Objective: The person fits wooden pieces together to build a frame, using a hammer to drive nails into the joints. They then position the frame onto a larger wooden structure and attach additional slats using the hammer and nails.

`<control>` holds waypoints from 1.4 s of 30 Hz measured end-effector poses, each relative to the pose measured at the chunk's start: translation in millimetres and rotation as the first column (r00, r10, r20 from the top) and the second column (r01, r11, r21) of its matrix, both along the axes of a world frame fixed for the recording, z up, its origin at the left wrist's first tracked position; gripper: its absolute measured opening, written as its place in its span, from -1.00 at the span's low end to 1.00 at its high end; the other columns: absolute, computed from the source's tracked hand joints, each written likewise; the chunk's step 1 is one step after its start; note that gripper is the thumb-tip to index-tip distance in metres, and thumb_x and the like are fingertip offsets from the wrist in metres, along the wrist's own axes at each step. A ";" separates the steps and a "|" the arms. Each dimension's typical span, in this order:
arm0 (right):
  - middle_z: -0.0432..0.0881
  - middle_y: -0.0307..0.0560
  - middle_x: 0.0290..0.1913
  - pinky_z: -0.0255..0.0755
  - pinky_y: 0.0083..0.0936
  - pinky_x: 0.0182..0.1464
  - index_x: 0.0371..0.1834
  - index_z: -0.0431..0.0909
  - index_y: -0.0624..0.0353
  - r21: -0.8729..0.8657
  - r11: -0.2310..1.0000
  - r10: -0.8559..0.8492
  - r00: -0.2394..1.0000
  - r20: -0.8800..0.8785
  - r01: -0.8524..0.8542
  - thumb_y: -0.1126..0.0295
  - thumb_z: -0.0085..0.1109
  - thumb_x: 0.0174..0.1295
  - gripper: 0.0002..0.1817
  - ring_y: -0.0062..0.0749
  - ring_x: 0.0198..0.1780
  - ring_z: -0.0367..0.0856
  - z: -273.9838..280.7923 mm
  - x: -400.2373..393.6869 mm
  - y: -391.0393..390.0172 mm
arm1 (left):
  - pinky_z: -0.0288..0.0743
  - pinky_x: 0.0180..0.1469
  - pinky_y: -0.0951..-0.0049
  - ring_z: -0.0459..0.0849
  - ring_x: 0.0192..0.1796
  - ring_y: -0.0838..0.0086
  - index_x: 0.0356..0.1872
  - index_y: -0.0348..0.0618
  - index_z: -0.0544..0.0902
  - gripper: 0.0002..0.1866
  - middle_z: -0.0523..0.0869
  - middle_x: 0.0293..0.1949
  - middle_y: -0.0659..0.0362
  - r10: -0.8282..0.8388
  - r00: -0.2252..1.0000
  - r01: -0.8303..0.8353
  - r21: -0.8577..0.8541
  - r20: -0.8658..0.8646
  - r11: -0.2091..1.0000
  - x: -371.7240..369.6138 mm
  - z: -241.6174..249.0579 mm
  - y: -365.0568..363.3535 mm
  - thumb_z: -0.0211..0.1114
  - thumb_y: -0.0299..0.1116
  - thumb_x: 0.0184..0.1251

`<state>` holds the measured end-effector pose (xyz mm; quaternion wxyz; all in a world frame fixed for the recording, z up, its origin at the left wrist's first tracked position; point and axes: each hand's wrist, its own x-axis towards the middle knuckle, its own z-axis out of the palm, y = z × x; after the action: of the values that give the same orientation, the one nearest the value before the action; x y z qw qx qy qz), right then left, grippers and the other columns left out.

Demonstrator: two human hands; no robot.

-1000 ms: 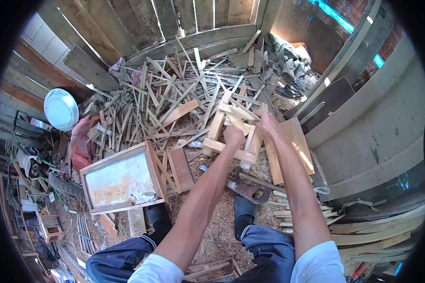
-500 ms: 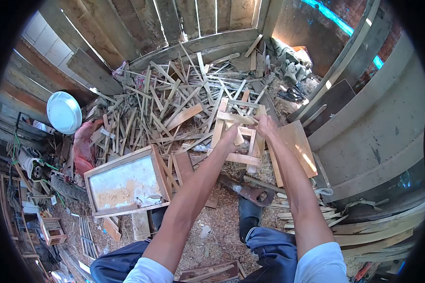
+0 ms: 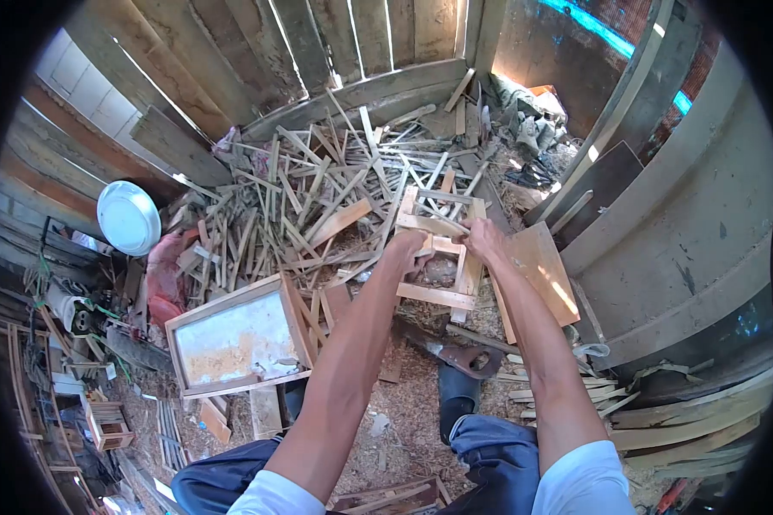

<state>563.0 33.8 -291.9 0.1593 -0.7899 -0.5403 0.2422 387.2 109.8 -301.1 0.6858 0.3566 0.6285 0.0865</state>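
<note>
A small light-wood frame [image 3: 435,296], built of narrow bars with cross rails, stands in front of me at the edge of a scrap pile. My left hand [image 3: 406,247] is closed around its left side, the fingertips partly hidden by the wood and the back of the hand. On the upper right corner, below the back cross rail, my right hand [image 3: 485,239] is closed with curled fingers. Just right of that hand leans a flat plywood board [image 3: 539,270]. A handsaw [image 3: 472,359] lies on the floor between the frame and my boot.
Loose wooden sticks [image 3: 301,189] pile up against the plank wall. At left are a wood-framed panel [image 3: 240,336], a round metal basin [image 3: 129,218] and a reddish sack [image 3: 167,283]. Long slats [image 3: 696,421] lie at lower right, and sawdust [image 3: 386,446] covers the floor.
My left hand has shifted slightly left to the frame's side, and the light wood piece beside it no longer shows. My right hand stays at the upper corner. The view has tilted slightly.
</note>
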 end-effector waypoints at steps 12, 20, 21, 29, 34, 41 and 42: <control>0.70 0.14 -0.15 0.51 -0.10 -0.02 -0.04 0.64 0.13 0.371 0.927 0.034 0.996 0.083 -0.062 0.17 0.33 0.16 -0.63 0.10 -0.02 0.65 -4.4 -5.0 -9.6 | 0.49 0.02 0.34 0.71 -0.06 0.27 -0.01 -0.50 0.59 -0.47 0.72 -0.11 -0.02 -0.083 0.977 0.024 0.283 0.195 0.959 -53.9 -3.7 -4.0 0.14 -0.07 0.41; 0.70 -0.17 -0.32 0.46 -0.41 -0.11 0.05 0.66 0.13 0.068 0.997 0.057 0.866 -0.496 -0.026 0.10 0.29 0.25 -0.58 -0.49 -0.22 0.60 27.7 -24.1 -8.0 | 0.58 -0.14 0.39 0.69 -0.08 0.45 0.09 -0.21 0.54 -0.63 0.69 -0.04 0.11 -0.067 0.951 -0.058 0.388 0.301 0.920 -48.0 29.4 -22.3 0.30 -0.20 0.40; 0.70 -0.13 -0.32 0.45 -0.41 -0.17 0.05 0.67 0.15 0.088 0.995 0.092 0.859 -0.504 -0.055 0.13 0.32 0.22 -0.58 -0.50 -0.27 0.59 41.6 -34.3 -12.9 | 0.58 -0.14 0.39 0.69 -0.08 0.45 0.09 -0.21 0.54 -0.63 0.69 -0.04 0.11 -0.067 0.950 -0.059 0.385 0.306 0.921 -46.2 31.4 -23.0 0.30 -0.20 0.40; 0.67 -0.14 -0.31 0.40 -0.42 -0.12 -0.02 0.67 0.25 0.085 0.992 0.124 0.765 -0.632 -0.091 0.08 0.48 0.08 -0.47 -0.45 -0.20 0.56 37.3 -20.3 -13.9 | 0.53 -0.10 0.50 0.65 -0.17 0.56 0.10 -0.19 0.54 -0.63 0.70 -0.15 0.20 0.104 0.859 -0.324 0.376 0.501 0.868 -44.7 46.7 -5.6 0.38 -0.33 0.33; 0.65 -0.16 -0.32 0.39 -0.45 -0.18 -0.09 0.67 0.33 0.170 0.984 0.139 0.794 -0.591 -0.045 0.14 0.51 0.03 -0.49 -0.48 -0.28 0.54 49.0 -18.2 -12.2 | 0.54 -0.11 0.52 0.66 -0.13 0.57 0.11 -0.21 0.56 -0.63 0.71 -0.12 0.21 -0.075 0.839 -0.221 0.463 0.538 0.858 -56.0 72.9 -3.6 0.37 -0.34 0.35; 0.63 -0.26 -0.41 0.36 -0.51 -0.28 -0.19 0.69 0.26 0.232 0.972 0.162 0.798 -0.580 -0.029 0.20 0.56 -0.02 -0.57 -0.57 -0.37 0.50 139.1 -36.0 -13.4 | 0.53 -0.17 0.56 0.64 -0.19 0.63 -0.01 -0.23 0.63 -0.71 0.72 -0.17 0.25 -0.309 0.865 -0.087 0.724 0.396 0.684 -88.1 166.5 -8.7 0.37 -0.29 0.35; 0.64 -0.28 -0.39 0.36 -0.51 -0.23 -0.27 0.69 0.22 0.211 0.977 0.143 0.800 -0.583 -0.021 0.21 0.56 -0.01 -0.64 -0.58 -0.33 0.51 153.1 -43.4 -16.6 | 0.52 -0.20 0.57 0.63 -0.22 0.64 -0.04 -0.23 0.64 -0.72 0.72 -0.20 0.26 -0.342 0.865 -0.065 0.756 0.368 0.651 -95.3 178.6 -11.0 0.38 -0.29 0.35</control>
<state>519.5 17.1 -138.8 0.3859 -0.6305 -0.5180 0.4303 291.9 98.8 -122.6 0.6158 0.6214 0.3157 0.3673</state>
